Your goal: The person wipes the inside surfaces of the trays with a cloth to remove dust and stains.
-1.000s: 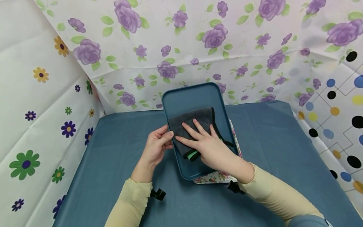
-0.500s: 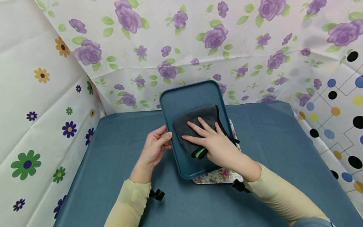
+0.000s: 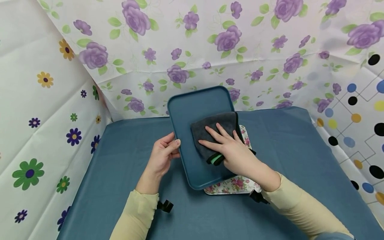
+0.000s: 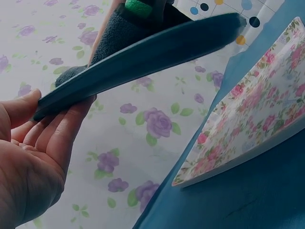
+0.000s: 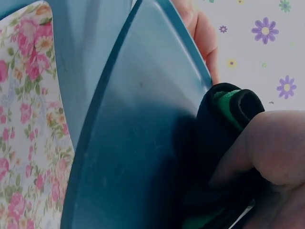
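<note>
A blue rectangular tray (image 3: 195, 103) is held up and tilted in the head view, its inner face toward me. My left hand (image 3: 160, 155) pinches its left rim, thumb on the front and fingers behind, as the left wrist view also shows. On the tray's face lies a folded dark grey cloth (image 3: 207, 125) with black edging and a green underside. My right hand (image 3: 240, 155) presses the cloth flat with spread, straight fingers. The cloth reaches the tray's right rim. In the right wrist view, the rolled cloth corner (image 5: 231, 107) shows beside the thumb.
A white tray with pink flowers (image 3: 235, 185) lies on the blue-covered table (image 3: 288, 150), partly hidden beneath the blue tray. A purple-rose curtain (image 3: 180, 40) hangs behind. Patterned sheets stand at the left and right. Black camera mounts (image 3: 165, 206) hang at the wrists.
My right hand has slid the cloth rightward across the tray to its right rim. The left hand and the blue tray have shifted slightly left.
</note>
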`<act>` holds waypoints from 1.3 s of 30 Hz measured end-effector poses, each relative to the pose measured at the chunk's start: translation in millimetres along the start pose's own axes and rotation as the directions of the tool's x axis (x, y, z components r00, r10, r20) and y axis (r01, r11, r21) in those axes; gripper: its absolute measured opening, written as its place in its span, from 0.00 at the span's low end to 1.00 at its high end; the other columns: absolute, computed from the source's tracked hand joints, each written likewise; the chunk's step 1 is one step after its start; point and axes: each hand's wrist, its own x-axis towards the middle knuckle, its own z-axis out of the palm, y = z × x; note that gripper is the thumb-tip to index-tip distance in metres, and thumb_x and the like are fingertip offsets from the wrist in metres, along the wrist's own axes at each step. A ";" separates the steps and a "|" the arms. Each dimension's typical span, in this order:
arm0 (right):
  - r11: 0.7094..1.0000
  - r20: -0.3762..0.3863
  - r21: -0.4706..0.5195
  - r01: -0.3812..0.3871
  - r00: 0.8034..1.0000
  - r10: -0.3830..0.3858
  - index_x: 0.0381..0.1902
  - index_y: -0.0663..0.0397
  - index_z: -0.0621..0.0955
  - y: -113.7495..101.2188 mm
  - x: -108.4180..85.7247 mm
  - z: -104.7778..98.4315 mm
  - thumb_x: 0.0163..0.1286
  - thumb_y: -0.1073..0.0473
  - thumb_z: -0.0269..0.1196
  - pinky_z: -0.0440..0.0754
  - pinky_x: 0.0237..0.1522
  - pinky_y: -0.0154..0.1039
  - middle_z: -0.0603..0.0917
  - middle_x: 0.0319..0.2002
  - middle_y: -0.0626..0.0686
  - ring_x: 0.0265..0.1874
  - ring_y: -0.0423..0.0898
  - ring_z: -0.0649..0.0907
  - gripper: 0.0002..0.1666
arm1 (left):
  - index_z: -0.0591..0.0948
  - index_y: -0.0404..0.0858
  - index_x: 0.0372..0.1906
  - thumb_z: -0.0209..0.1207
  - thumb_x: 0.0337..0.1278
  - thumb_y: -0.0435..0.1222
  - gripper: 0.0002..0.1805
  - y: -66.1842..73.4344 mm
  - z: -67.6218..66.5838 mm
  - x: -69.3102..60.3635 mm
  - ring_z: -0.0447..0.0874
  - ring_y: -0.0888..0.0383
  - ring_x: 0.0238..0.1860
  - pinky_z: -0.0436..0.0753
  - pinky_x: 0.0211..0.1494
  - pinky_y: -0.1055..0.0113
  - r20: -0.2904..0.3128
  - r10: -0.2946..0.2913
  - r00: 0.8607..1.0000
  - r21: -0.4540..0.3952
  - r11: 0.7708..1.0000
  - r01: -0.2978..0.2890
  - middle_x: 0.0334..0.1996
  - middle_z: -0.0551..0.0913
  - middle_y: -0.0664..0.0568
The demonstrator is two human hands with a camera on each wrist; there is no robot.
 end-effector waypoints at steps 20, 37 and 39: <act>0.999 0.069 -0.040 0.012 0.998 -0.009 0.85 0.27 0.63 -27.5 8.9 8.7 0.61 0.83 0.62 0.58 0.70 0.81 0.47 0.87 0.49 0.85 0.58 0.44 0.63 | 0.72 0.24 0.75 0.53 0.80 0.24 0.24 -1.4 10.3 7.9 0.94 0.58 0.37 0.91 0.39 0.62 -0.066 -0.033 0.997 -0.020 0.999 0.032 0.44 0.93 0.51; 0.995 0.096 -0.071 0.063 0.994 -0.056 0.84 0.26 0.65 -37.0 10.1 9.9 0.63 0.82 0.63 0.61 0.69 0.81 0.48 0.87 0.48 0.85 0.58 0.45 0.61 | 0.73 0.24 0.74 0.54 0.80 0.25 0.23 -1.4 6.2 7.0 0.94 0.57 0.38 0.91 0.38 0.63 -0.077 -0.041 0.996 -0.033 0.999 0.038 0.44 0.93 0.50; 0.995 0.096 -0.067 0.067 0.994 -0.060 0.84 0.25 0.65 -35.9 9.4 9.9 0.62 0.82 0.62 0.61 0.69 0.81 0.47 0.88 0.47 0.86 0.57 0.45 0.62 | 0.72 0.23 0.75 0.54 0.80 0.24 0.24 -1.0 6.5 6.0 0.94 0.57 0.38 0.91 0.38 0.64 -0.077 -0.044 0.996 -0.033 0.999 0.041 0.45 0.93 0.50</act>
